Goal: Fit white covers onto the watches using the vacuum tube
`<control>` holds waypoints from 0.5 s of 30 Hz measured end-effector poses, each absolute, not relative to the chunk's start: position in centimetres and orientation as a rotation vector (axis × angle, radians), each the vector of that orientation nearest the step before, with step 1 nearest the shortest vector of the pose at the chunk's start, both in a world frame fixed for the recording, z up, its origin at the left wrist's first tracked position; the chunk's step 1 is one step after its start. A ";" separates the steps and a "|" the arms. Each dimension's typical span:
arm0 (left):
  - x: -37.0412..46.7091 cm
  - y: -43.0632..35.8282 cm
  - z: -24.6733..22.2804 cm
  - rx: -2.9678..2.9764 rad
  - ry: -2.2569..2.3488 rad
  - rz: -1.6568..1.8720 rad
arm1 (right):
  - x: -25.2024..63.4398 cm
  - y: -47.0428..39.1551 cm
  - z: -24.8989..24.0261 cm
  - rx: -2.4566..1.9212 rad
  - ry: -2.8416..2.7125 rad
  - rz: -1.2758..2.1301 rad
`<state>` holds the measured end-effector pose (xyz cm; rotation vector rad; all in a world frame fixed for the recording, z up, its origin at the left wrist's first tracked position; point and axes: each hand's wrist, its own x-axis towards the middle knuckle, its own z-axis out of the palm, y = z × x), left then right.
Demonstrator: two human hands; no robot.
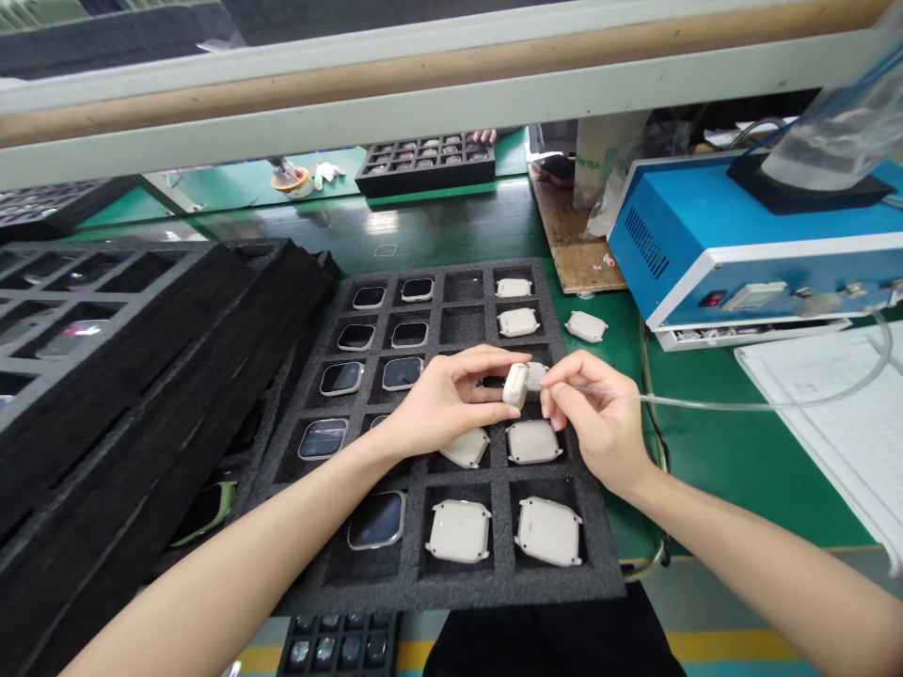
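Observation:
My left hand (455,390) pinches a beige watch case (516,385), turned on its edge above the foam tray. Close to its right, my right hand (594,411) closes its fingers round the end of a thin clear tube (734,405); the tip is mostly hidden by the fingers. Below both hands lies a black foam tray (451,598). Watch screens in pale frames (342,378) fill pockets on its left. On its right, beige watch cases (548,530) lie in more pockets. One loose beige case (585,326) rests on the green table beside the tray.
Stacked foam trays (127,376) rise at the left. A blue machine (740,244) with a switch and knobs stands at the right, with papers (832,395) in front. Across the back runs a rail (423,70). Beyond it, another person's hand (483,136) touches a tray (427,169).

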<state>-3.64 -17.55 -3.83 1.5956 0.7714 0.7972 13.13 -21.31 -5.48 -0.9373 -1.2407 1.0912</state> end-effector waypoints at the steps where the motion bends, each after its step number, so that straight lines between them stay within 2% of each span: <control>1: -3.7 -17.6 -3.8 1.596 0.772 0.795 | 13.1 -21.3 -5.5 -0.935 -1.241 1.092; 15: -3.6 -17.6 -3.4 1.611 0.839 0.742 | 12.8 -21.0 -5.8 -0.915 -1.151 1.158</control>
